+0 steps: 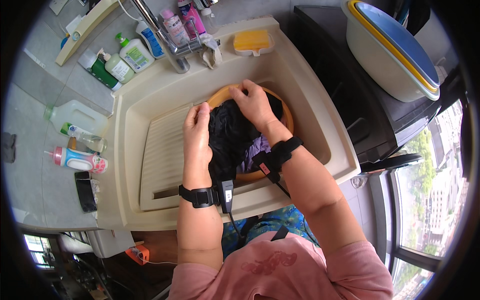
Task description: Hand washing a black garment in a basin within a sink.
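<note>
Both hands are over a yellow-orange basin (218, 98) that stands in a beige laundry sink (137, 116). My left hand (197, 127) grips the left side of a wet-looking black garment (230, 129), fingers curled at its edge. Pinched between the thumb and fingers of my right hand (253, 103) is the upper part of the same black cloth. Beneath it, purple cloth (257, 150) shows in the basin. The ribbed washboard (167, 150) of the sink lies to the left of my left hand. The basin's bottom is hidden by the cloth.
A chrome faucet (180, 62) rises at the sink's back edge, beside a soap dish with a yellow sponge (253, 40). Several bottles (137, 54) line the back left ledge. A phone (85, 191) lies at left. Nested basins (390, 56) stand on a black appliance (356, 90) at right.
</note>
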`<state>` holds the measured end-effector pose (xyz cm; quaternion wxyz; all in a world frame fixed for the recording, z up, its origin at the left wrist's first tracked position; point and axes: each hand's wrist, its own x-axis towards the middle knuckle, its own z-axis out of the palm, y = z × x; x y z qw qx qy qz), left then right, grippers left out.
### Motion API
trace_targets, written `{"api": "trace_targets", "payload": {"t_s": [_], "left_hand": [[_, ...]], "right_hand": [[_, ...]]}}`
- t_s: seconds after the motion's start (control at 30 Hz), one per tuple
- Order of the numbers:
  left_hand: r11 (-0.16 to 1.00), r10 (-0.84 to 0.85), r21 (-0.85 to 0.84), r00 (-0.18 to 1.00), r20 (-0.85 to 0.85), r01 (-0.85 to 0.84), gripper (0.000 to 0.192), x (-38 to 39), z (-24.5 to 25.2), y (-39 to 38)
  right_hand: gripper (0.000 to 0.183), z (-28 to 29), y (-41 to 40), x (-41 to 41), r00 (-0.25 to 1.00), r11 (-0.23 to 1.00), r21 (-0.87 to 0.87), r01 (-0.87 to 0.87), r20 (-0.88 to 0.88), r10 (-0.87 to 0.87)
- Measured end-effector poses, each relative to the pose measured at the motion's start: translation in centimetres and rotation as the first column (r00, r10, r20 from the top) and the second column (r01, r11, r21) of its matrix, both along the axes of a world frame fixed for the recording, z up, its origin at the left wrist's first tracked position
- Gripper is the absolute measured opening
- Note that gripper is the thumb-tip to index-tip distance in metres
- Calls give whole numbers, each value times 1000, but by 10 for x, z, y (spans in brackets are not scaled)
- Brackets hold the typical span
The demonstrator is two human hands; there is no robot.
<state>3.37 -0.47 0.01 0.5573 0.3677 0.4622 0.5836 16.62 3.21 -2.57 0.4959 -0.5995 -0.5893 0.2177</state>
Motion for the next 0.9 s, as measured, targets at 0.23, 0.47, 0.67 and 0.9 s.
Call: {"api": "trace_targets", "payload": {"t_s": [0.23,0.47,0.67,0.9], "left_hand": [[892,-94,261,715,-692,370,45,-7,-8,2],[975,-28,218,993,-117,53,19,-12,4,3],[966,126,233,991,-42,-113,16,-27,1,7],[979,26,199,997,68,-39,7,-10,15,-1]], "right_hand": [[24,27,-10,-1,634,880,34,-474,-680,368],[79,12,-18,8,586,646,-105,-756,-548,597],[38,-4,-10,11,814,742,-435,-510,34,580],[6,45,-17,14,695,937,199,-288,-629,347]]}}
